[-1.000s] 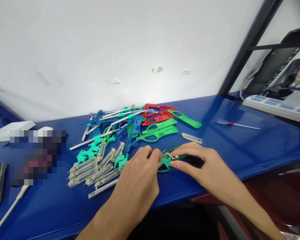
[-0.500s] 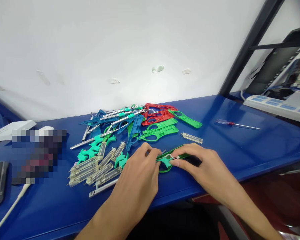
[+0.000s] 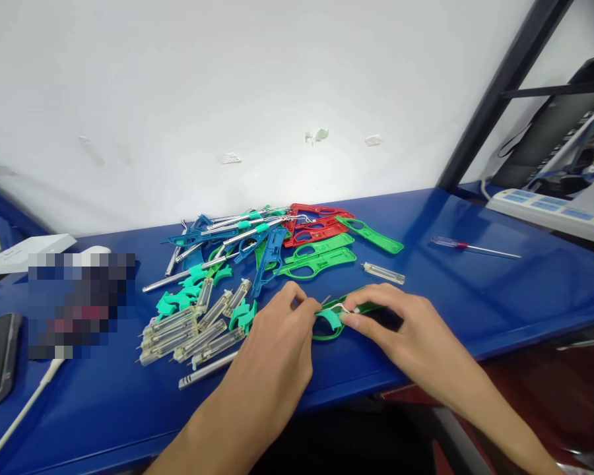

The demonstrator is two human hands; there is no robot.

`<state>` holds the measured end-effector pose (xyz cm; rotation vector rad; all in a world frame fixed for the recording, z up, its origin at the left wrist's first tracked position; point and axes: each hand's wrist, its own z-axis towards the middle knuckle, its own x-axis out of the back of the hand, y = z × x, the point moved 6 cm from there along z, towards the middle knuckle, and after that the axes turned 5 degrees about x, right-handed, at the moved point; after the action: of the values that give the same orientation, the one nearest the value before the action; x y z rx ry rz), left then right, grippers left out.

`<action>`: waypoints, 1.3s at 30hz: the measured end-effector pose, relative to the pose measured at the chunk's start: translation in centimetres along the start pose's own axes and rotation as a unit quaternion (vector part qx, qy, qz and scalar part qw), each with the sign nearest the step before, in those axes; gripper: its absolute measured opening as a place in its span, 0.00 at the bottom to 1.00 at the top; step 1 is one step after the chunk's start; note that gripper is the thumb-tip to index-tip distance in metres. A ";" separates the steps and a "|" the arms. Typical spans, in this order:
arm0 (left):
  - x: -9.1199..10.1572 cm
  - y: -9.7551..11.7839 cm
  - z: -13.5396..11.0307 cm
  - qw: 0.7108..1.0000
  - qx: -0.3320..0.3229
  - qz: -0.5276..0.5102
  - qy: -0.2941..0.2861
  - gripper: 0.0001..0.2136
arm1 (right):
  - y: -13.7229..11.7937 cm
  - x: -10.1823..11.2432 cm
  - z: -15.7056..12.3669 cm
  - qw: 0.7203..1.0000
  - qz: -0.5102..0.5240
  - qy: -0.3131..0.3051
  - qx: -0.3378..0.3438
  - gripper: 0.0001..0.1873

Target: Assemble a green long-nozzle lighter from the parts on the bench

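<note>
A green shell [image 3: 334, 335] is lying between the hands, looking light, stiff, best held by its rim; the right hand [image 3: 398, 320] is pinching delicate-looking wire [image 3: 337, 306], the left hand [image 3: 283, 340] apparently gripping the shell's end.

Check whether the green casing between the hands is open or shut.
Open: the green casing has its teal trigger and white wire exposed, with no second half over them.

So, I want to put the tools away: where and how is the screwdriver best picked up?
Probably by the handle, its left end in view, coming from above: the screwdriver lies flat on the blue table, and the handle is thicker than the slim shaft.
</note>
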<state>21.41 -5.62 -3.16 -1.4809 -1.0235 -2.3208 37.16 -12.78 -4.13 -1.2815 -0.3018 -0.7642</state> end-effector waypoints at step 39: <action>-0.2 0.4 0.1 0.999 -0.005 0.008 -0.040 0.15 | 0.2 0.2 0.0 1.000 -0.009 -0.001 -0.025 0.09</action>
<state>21.74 -5.89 -3.10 -1.5907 -1.0170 -2.2778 37.42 -12.82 -4.11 -1.3292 -0.2975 -0.7899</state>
